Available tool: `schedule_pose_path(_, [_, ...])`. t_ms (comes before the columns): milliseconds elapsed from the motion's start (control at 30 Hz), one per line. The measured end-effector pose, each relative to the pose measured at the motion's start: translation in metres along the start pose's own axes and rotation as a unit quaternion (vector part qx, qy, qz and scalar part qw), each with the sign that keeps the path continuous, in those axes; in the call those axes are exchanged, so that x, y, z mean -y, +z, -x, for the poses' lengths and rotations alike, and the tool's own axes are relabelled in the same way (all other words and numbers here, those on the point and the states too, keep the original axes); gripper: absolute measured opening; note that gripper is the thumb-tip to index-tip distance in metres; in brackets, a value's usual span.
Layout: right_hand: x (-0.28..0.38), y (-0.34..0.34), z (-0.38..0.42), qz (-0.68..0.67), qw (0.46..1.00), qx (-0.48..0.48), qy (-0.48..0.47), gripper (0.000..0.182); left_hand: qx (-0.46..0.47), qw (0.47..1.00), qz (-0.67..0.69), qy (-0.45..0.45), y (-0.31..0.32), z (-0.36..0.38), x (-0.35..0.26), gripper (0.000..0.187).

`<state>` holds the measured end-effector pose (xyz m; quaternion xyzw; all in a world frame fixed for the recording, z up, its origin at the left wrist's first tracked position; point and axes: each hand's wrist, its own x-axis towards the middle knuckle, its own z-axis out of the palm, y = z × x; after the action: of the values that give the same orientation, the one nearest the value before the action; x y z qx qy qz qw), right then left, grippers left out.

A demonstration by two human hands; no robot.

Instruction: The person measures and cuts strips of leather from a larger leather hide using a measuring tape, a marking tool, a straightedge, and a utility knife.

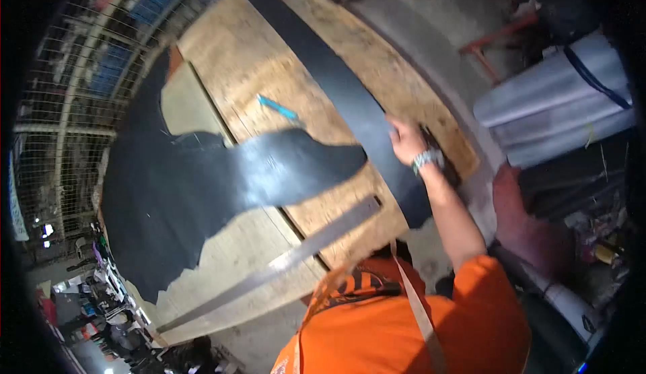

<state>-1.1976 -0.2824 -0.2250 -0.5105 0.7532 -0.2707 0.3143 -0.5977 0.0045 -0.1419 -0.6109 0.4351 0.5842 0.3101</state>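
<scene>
My right hand [407,144], with a metal-banded watch [425,159] on the wrist, is at the right edge of a long black leather strip [326,81]. Its fingers close on that edge; the fingertips show only in part. The strip runs the length of the wooden table, its near end hanging over the table edge. Left of it lies a large, irregular black leather hide [195,185], one narrow lobe reaching to the strip. A turquoise utility knife [276,107] rests on bare wood between them. My left hand is out of sight.
A long metal straightedge [289,258] lies along the near side of the wooden table [232,64]. Rolls of grey material [555,98] and a dark red piece [521,226] stand at the right. Wire mesh [64,105] borders the left; clutter sits at lower left.
</scene>
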Motion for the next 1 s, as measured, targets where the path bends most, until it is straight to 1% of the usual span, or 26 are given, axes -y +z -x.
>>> schedule_pose_path(33, [0.019, -0.011, 0.007, 0.060, 0.992, -0.087, -0.062, 0.037, -0.019, 0.999, 0.021, -0.020, 0.007, 0.003, 0.010, 0.029])
schedule_pose_path(67, [0.012, -0.010, 0.015, 0.118, 0.964, -0.217, -0.101, 0.035, -0.037, 0.998, 0.040, -0.032, 0.010, 0.007, 0.017, 0.029])
schedule_pose_path(133, [0.004, -0.036, 0.040, 0.083, 0.971, -0.212, -0.071, 0.040, -0.066, 0.994, 0.068, -0.046, 0.013, 0.017, 0.026, 0.029])
schedule_pose_path(200, [-0.018, -0.042, 0.077, 0.184, 0.960, -0.212, 0.004, 0.043, -0.083, 0.991, 0.089, -0.049, 0.012, 0.020, 0.032, 0.029])
schedule_pose_path(233, [-0.035, -0.041, 0.092, 0.247, 0.949, -0.187, 0.057, 0.054, -0.089, 0.990, 0.096, -0.049, 0.010, 0.018, 0.034, 0.029])
schedule_pose_path(333, [-0.077, -0.027, 0.117, 0.265, 0.940, -0.193, 0.094, 0.068, -0.097, 0.990, 0.093, -0.050, 0.003, 0.020, 0.035, 0.030])
schedule_pose_path(367, [-0.087, -0.024, 0.119, 0.270, 0.941, -0.181, 0.090, 0.076, -0.096, 0.990, 0.088, -0.051, 0.001, 0.020, 0.035, 0.030])
schedule_pose_path(467, [-0.077, -0.024, 0.115, 0.208, 0.964, -0.165, 0.004, 0.077, -0.098, 0.992, 0.064, -0.051, -0.007, 0.022, 0.032, 0.031])
schedule_pose_path(600, [-0.075, -0.027, 0.109, 0.220, 0.966, -0.139, 0.010, 0.071, -0.087, 0.995, 0.007, -0.054, -0.023, 0.027, 0.019, 0.033])
schedule_pose_path(633, [-0.078, -0.026, 0.106, 0.224, 0.963, -0.151, -0.005, 0.068, -0.083, 0.995, -0.014, -0.057, -0.029, 0.029, 0.011, 0.033])
schedule_pose_path(667, [-0.078, -0.026, 0.101, 0.231, 0.962, -0.149, 0.002, 0.068, -0.079, 0.994, -0.044, -0.062, -0.038, 0.033, -0.002, 0.034])
schedule_pose_path(733, [-0.076, -0.030, 0.084, 0.240, 0.959, -0.151, 0.003, 0.068, -0.099, 0.986, -0.123, -0.053, -0.061, 0.043, -0.065, 0.035])
schedule_pose_path(767, [-0.079, -0.030, 0.074, 0.241, 0.957, -0.162, 0.002, 0.068, -0.140, 0.982, -0.127, -0.018, -0.068, 0.048, -0.112, 0.035])
schedule_pose_path(800, [-0.081, -0.029, 0.068, 0.239, 0.957, -0.166, -0.005, 0.069, -0.189, 0.975, -0.104, 0.047, -0.068, 0.052, -0.165, 0.036])
schedule_pose_path(833, [-0.084, -0.029, 0.060, 0.239, 0.956, -0.172, -0.013, 0.069, -0.233, 0.957, -0.063, 0.159, -0.062, 0.054, -0.223, 0.036])
schedule_pose_path(867, [-0.085, -0.033, 0.052, 0.241, 0.954, -0.179, -0.021, 0.070, -0.241, 0.916, -0.022, 0.321, -0.053, 0.053, -0.281, 0.041])
schedule_pose_path(900, [-0.084, -0.037, 0.048, 0.232, 0.958, -0.169, -0.014, 0.073, -0.268, 0.817, -0.180, 0.478, -0.038, 0.025, -0.318, 0.050])
schedule_pose_path(933, [-0.083, -0.041, 0.049, 0.229, 0.960, -0.159, -0.020, 0.073, -0.190, 0.747, -0.194, 0.607, -0.016, -0.004, -0.356, 0.054])
schedule_pose_path(967, [-0.081, -0.046, 0.053, 0.227, 0.962, -0.150, -0.026, 0.074, -0.123, 0.752, -0.243, 0.601, 0.009, -0.014, -0.392, 0.062])
schedule_pose_path(1000, [-0.081, -0.052, 0.057, 0.228, 0.963, -0.141, -0.031, 0.074, -0.135, 0.690, -0.291, 0.649, 0.040, -0.048, -0.407, 0.072])
